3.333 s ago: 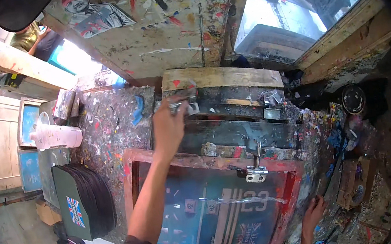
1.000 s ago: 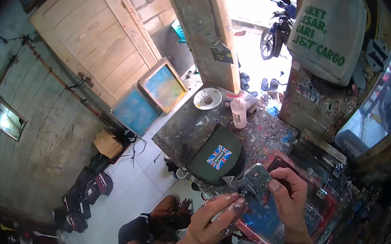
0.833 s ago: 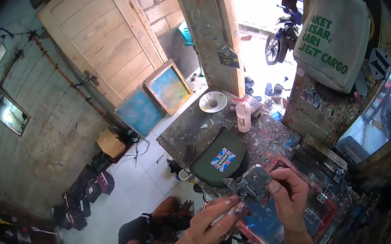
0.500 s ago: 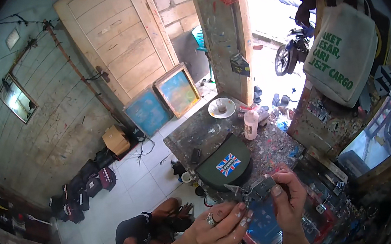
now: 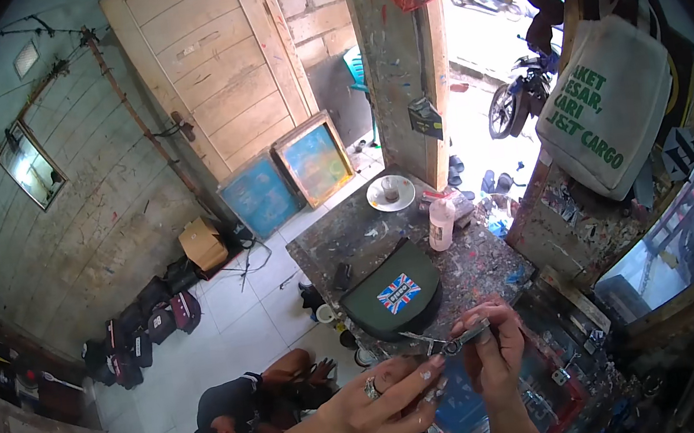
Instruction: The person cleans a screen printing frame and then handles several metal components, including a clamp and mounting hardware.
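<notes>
Nearest the camera, both hands met low in the frame over the edge of the table [image 5: 341, 239]. The right hand [image 5: 496, 359] had its fingers pinched together on a small grey metal tool [image 5: 460, 342], thin and flat, held level just above the red-framed screen [image 5: 562, 381]. The left hand [image 5: 392, 394], a ring on one finger and spots of paint on the skin, reached in from the left with its fingers stretched out and their tips at the tool's near end; whether that grip was closed on the metal or only touching it could not be told. The tool was clear of the table and of the screen, in the air between the two hands.

Judged from this, the handling of the tool was in mid-course: it was up and in hand, but not yet put to anything, and the screen below showed blue with nothing lying on it.

Just beyond the hands a dark green bag [image 5: 393, 296] with a small flag patch lay flat on the paint-spattered table. Past it stood a white bottle [image 5: 441, 223], and farther along a white saucer [image 5: 390, 193] with something small in it. Beyond the table, two framed blue screens [image 5: 289, 176] leaned against a pale wooden door [image 5: 209, 68]. To the right a cloth tote [image 5: 609, 107] hung from a post, and a motorbike [image 5: 519, 93] stood outside in daylight. Down on the tiled floor [image 5: 236, 305] to the left, a person [image 5: 240, 406] in dark clothes crouched, with bags lined along the plank wall.
</notes>
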Action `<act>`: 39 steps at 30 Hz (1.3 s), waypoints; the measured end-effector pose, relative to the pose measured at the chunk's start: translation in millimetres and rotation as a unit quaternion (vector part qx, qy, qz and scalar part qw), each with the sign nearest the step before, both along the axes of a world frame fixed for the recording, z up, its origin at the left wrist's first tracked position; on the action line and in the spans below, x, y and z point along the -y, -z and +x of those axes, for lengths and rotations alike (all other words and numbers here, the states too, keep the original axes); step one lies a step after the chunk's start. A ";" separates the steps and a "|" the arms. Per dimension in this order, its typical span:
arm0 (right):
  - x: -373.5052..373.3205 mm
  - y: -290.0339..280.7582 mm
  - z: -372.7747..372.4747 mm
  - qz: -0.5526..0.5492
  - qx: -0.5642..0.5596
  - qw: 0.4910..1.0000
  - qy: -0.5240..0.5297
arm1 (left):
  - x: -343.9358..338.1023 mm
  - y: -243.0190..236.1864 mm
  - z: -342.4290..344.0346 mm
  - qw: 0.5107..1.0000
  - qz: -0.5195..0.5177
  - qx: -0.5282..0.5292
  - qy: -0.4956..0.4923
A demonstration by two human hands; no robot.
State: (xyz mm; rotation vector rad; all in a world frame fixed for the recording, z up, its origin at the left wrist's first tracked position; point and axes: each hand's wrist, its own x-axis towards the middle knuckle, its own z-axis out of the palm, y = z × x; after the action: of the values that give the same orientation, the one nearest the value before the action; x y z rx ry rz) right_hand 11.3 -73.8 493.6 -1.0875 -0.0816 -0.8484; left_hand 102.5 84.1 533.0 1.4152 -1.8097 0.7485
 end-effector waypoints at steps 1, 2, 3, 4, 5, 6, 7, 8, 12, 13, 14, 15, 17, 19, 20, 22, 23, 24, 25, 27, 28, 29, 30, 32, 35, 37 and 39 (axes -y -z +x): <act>0.3 2.0 -0.7 0.007 -0.004 1.000 -0.015 | -1.0 -1.4 0.2 1.000 0.000 0.018 -0.007; 0.2 2.4 -0.8 0.014 -0.008 0.999 -0.029 | -2.6 -2.8 0.5 0.999 0.000 0.037 -0.014; 0.8 1.4 0.4 0.014 0.003 0.999 -0.035 | -2.6 -3.1 1.2 0.998 -0.002 0.054 -0.020; 0.8 0.0 2.4 0.014 0.014 0.999 -0.040 | -2.9 -5.0 1.0 0.998 0.002 0.056 -0.024; 1.2 -1.2 4.3 0.014 0.025 0.999 -0.046 | -3.6 -8.4 0.2 0.998 0.005 0.058 -0.029; 2.3 -1.3 6.1 0.011 0.027 0.999 -0.046 | -3.6 -10.4 0.3 0.998 0.009 0.060 -0.034; 2.4 0.2 7.7 0.010 0.027 0.999 -0.047 | -3.4 -10.0 0.8 0.997 0.003 0.064 -0.040; 2.6 1.4 9.1 0.009 0.026 0.998 -0.047 | -2.2 -9.2 1.5 0.997 -0.002 0.068 -0.046; 2.9 -0.4 11.8 -0.057 0.033 0.998 -0.024 | -8.3 -3.1 0.5 0.992 0.009 0.090 -0.089; 1.9 -2.2 11.1 -0.063 0.032 0.997 -0.024 | -8.4 -2.6 1.7 0.989 0.006 0.109 -0.100; 1.5 -3.1 10.6 -0.069 0.031 0.997 -0.022 | -8.1 -2.4 3.2 0.986 0.003 0.129 -0.110; 2.3 -3.6 10.7 -0.077 0.036 0.996 -0.020 | -8.0 -2.9 3.4 0.982 0.001 0.149 -0.121; 4.2 -3.0 11.1 -0.095 0.045 0.994 -0.013 | -7.9 -3.9 2.2 0.987 0.007 0.124 -0.100; 5.7 -1.8 8.4 -0.087 0.051 0.995 -0.010 | -4.9 -4.4 1.7 0.990 0.007 0.113 -0.084; 6.9 -1.4 7.4 -0.082 0.053 0.995 -0.008 | -3.5 -3.6 0.8 0.990 0.006 0.114 -0.079; 10.7 -1.0 6.4 -0.078 0.041 0.996 -0.010 | -0.4 -1.9 0.1 0.991 0.002 0.113 -0.076; 11.6 -0.2 5.5 -0.074 0.034 0.997 -0.011 | 1.2 -0.6 -0.1 0.991 -0.001 0.112 -0.079; 12.1 -0.6 5.0 -0.083 0.035 0.996 -0.006 | 2.8 -0.1 0.3 0.990 -0.007 0.112 -0.081; 12.2 -1.0 4.7 -0.092 0.037 0.995 -0.001 | 3.3 0.2 1.0 0.988 -0.007 0.128 -0.085; 12.0 -0.7 4.9 -0.097 0.036 0.995 0.003 | 1.6 1.4 3.0 0.983 -0.007 0.159 -0.095; 10.9 0.1 5.9 -0.093 0.034 0.995 0.002 | 0.4 4.4 2.7 0.986 -0.008 0.139 -0.090; 9.1 1.0 7.6 -0.089 0.032 0.995 -0.002 | -1.2 9.0 1.5 0.989 -0.009 0.120 -0.088; 6.5 2.2 9.6 -0.090 0.026 0.996 0.001 | -3.3 11.6 1.6 0.991 -0.009 0.102 -0.087; 0.3 6.6 13.1 -0.091 0.016 0.996 0.001 | -9.5 10.2 1.0 0.995 0.025 0.041 -0.084; -5.2 33.1 13.2 -0.043 -0.076 0.995 0.045 | -15.6 17.4 -0.2 0.974 0.094 -0.199 -0.043; -6.3 47.8 12.4 0.021 -0.153 0.988 -0.005 | -16.8 39.0 6.0 0.947 0.128 -0.293 -0.015; -5.7 69.8 14.0 0.057 -0.235 0.970 -0.020 | -18.4 68.5 2.8 0.892 0.150 -0.419 -0.073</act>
State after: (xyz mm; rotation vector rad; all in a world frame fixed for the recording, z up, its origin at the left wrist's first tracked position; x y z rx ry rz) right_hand 25.3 -68.1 423.7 -1.1481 0.3373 -0.5343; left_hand 105.4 102.6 464.5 1.7230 -1.1563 -0.1214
